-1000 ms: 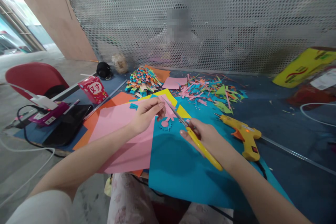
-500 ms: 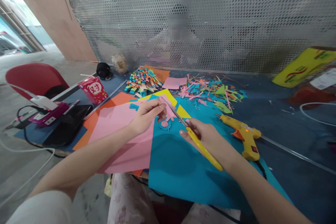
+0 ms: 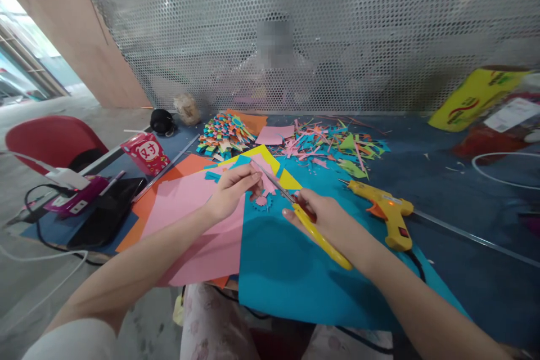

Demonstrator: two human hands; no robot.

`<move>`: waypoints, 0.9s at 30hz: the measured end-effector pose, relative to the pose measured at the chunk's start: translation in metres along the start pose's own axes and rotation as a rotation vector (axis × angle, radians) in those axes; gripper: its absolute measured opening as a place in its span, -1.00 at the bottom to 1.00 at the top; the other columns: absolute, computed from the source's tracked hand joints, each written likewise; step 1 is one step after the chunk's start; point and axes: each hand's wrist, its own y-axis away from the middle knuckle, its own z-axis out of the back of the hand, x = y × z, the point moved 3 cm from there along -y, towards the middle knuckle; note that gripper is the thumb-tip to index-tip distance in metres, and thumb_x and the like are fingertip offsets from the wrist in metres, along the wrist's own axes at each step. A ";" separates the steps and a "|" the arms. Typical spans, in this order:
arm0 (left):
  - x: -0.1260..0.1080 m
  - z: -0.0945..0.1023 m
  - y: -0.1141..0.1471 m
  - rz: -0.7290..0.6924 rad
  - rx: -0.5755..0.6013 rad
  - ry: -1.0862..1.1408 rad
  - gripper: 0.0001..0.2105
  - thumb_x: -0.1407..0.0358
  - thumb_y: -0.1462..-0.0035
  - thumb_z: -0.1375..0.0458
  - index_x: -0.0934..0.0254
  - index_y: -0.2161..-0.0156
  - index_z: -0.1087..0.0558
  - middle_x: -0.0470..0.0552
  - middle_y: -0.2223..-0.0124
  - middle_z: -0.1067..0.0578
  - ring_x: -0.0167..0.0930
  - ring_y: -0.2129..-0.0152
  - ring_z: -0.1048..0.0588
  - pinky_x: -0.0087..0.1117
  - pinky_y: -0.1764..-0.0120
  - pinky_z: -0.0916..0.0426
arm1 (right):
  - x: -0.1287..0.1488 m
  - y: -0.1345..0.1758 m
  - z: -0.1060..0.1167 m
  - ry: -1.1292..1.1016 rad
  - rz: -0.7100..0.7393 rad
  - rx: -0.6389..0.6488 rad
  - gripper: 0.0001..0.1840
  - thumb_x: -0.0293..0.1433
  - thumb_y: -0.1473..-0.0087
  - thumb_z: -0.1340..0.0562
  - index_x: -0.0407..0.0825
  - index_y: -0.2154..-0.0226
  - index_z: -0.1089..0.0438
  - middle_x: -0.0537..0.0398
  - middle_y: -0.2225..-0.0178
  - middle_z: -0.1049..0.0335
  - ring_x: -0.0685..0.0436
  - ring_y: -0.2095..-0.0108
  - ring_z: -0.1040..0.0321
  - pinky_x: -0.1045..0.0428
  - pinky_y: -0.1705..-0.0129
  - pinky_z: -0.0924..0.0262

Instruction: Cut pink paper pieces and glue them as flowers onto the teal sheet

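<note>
Yellow-handled scissors [image 3: 323, 241] are in my right hand [image 3: 327, 216], their metal blades pointing up and left past the fingertips of my left hand [image 3: 235, 188]. The fingers of that left hand are pinched together close to the blades; whatever is between them is too small to make out. Behind the blades lies a pink paper piece [image 3: 265, 171]. A small blue scalloped ring with a pink centre [image 3: 262, 202] rests below the fingertips. Under my hands spread a large blue sheet [image 3: 287, 270] and a pink sheet [image 3: 202, 253], with yellow paper [image 3: 291, 180] beyond.
A yellow glue gun [image 3: 386, 211] with a clear glue stick lies at the right. Paper scraps [image 3: 324, 143] and a pile of colourful folded strips [image 3: 223, 135] are at the back. Left are a red packet [image 3: 145, 153], a black phone [image 3: 105, 214] and a purple power strip [image 3: 76, 197].
The view has shifted slightly, moving the whole scene a little to the left. Both hands and the scissors keep nearly the same pose.
</note>
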 end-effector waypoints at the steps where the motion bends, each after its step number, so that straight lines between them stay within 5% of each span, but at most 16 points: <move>1: 0.000 0.000 0.000 0.000 -0.001 -0.007 -0.69 0.14 -0.01 -0.21 0.36 0.56 -0.37 -0.08 0.60 -0.38 -0.53 0.67 -0.34 -0.48 0.62 -0.23 | -0.001 0.000 -0.001 0.001 0.006 -0.009 -0.60 0.01 0.01 -0.10 0.04 0.53 -0.08 0.23 0.61 -0.16 0.02 0.61 -0.07 0.09 0.55 0.13; 7: -0.002 0.003 -0.002 0.005 0.016 -0.062 -0.68 0.13 -0.02 -0.18 0.34 0.56 -0.34 -0.08 0.60 -0.37 -0.54 0.66 -0.34 -0.49 0.60 -0.22 | -0.001 -0.002 -0.001 -0.015 -0.021 -0.049 -0.53 0.08 0.04 -0.09 0.04 0.56 -0.05 0.23 0.64 -0.13 0.02 0.63 -0.03 0.09 0.58 0.14; 12: -0.014 0.025 -0.009 0.246 0.405 -0.431 -0.76 0.24 0.00 -0.17 0.34 0.57 -0.36 -0.05 0.60 -0.41 -0.53 0.65 -0.35 -0.50 0.55 -0.25 | -0.007 -0.006 0.008 -0.025 -0.103 -0.170 -0.53 0.09 0.06 -0.09 0.05 0.56 -0.04 0.22 0.64 -0.13 0.02 0.63 -0.02 0.09 0.59 0.16; 19: -0.002 0.062 -0.020 0.391 0.619 -0.763 -0.81 0.28 0.04 -0.10 0.31 0.59 -0.37 -0.10 0.63 -0.36 -0.52 0.67 -0.31 -0.53 0.58 -0.17 | -0.013 -0.009 0.011 0.014 -0.155 -0.202 -0.58 0.04 0.02 -0.11 0.04 0.52 -0.09 0.20 0.61 -0.18 -0.01 0.61 -0.06 0.09 0.57 0.11; 24: 0.007 0.059 -0.023 0.154 0.499 -1.168 -0.72 0.19 -0.03 -0.11 0.28 0.62 -0.30 -0.13 0.65 -0.25 -0.54 0.69 -0.17 -0.49 0.58 -0.01 | -0.016 -0.010 0.010 0.045 -0.162 -0.210 -0.59 0.03 0.02 -0.13 0.05 0.51 -0.10 0.20 0.61 -0.18 -0.01 0.61 -0.04 0.08 0.56 0.13; 27: 0.001 0.049 -0.022 -0.014 0.357 -1.190 -0.77 0.12 0.00 -0.16 0.27 0.43 -0.39 -0.06 0.48 -0.41 -0.47 0.56 -0.33 -0.48 0.47 -0.18 | -0.017 -0.012 0.011 0.047 -0.155 -0.230 -0.59 0.02 0.02 -0.13 0.05 0.51 -0.09 0.19 0.60 -0.20 -0.02 0.60 -0.07 0.08 0.53 0.10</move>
